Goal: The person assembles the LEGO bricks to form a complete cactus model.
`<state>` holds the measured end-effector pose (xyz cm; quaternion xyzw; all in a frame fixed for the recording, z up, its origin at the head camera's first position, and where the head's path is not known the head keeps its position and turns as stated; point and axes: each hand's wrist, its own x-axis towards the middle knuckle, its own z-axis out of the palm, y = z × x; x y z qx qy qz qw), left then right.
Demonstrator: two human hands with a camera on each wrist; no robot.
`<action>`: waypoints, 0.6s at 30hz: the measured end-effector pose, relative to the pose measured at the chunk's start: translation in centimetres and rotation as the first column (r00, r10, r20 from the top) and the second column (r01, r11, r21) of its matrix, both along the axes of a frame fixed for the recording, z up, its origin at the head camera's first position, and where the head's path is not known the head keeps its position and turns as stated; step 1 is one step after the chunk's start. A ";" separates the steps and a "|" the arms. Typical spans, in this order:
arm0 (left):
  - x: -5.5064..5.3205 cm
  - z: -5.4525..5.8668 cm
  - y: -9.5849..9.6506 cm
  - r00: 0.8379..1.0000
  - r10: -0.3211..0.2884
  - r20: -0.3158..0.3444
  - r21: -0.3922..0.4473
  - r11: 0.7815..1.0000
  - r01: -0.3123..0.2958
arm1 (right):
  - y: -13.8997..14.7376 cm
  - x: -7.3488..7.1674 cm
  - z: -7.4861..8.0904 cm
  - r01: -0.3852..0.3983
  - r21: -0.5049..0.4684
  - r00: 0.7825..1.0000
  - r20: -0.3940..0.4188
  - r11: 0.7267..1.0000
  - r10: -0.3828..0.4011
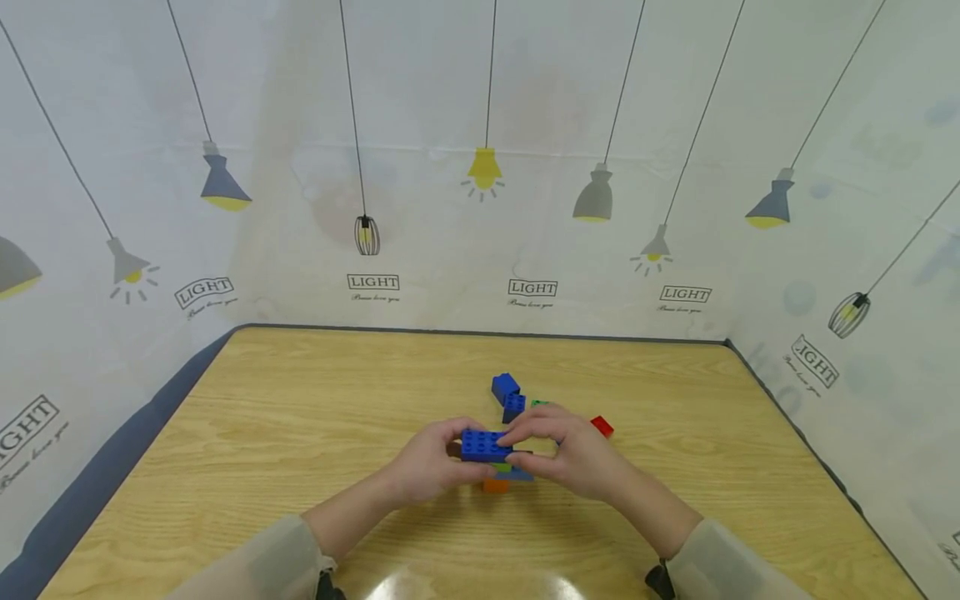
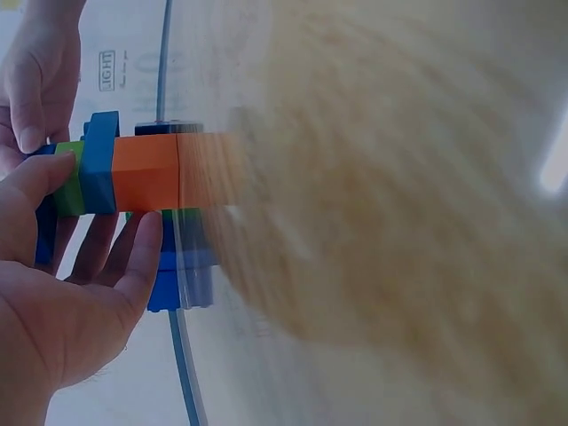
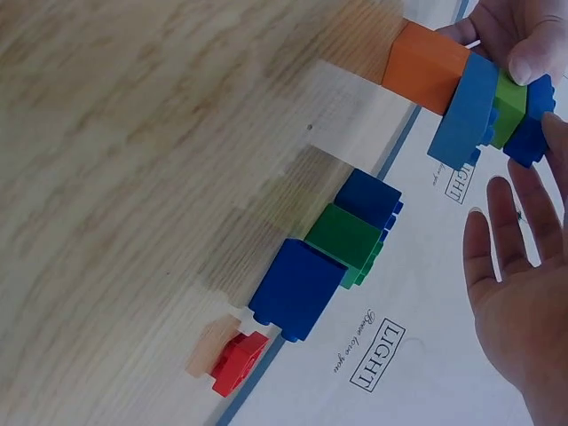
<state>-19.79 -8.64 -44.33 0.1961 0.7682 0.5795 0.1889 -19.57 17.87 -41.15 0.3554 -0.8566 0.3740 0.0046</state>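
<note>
A stack of toy building bricks stands upright on the table: an orange brick [image 2: 146,173] at the bottom, a lighter blue brick [image 3: 466,106] across it, a lime green brick [image 3: 508,108], and a dark blue brick [image 1: 480,447] with studs on top. My left hand [image 1: 431,462] grips the upper stack from the left, its thumb against the lime brick in the left wrist view. From the right, my right hand [image 1: 583,454] pinches the right end of the top blue brick between thumb and index finger. Its other fingers stay spread in the right wrist view.
Behind the stack sit loose bricks: a blue brick [image 1: 505,388], another blue brick [image 3: 297,288] and a green brick [image 3: 342,238]. A red brick [image 1: 602,426] lies farther right. The wooden table [image 1: 225,450] ends at a wall sheet [image 1: 420,167] printed with lamps.
</note>
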 end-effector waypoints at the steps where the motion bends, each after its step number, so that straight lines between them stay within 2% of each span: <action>1: 0.0 0.0 0.0 1.000 0.000 0.001 0.000 1.000 0.000 | 0.0 0.0 0.0 0.001 0.005 1.000 -0.006 1.000 -0.001; 10: -0.1 0.1 0.2 1.000 0.000 -0.002 -0.021 1.000 0.000 | 0.3 0.0 -0.3 -0.009 -0.011 0.999 -0.054 1.000 0.008; 18: -0.1 0.0 0.0 1.000 0.006 -0.011 -0.021 1.000 -0.006 | 0.0 -0.1 0.1 -0.002 0.048 0.998 -0.063 0.999 0.006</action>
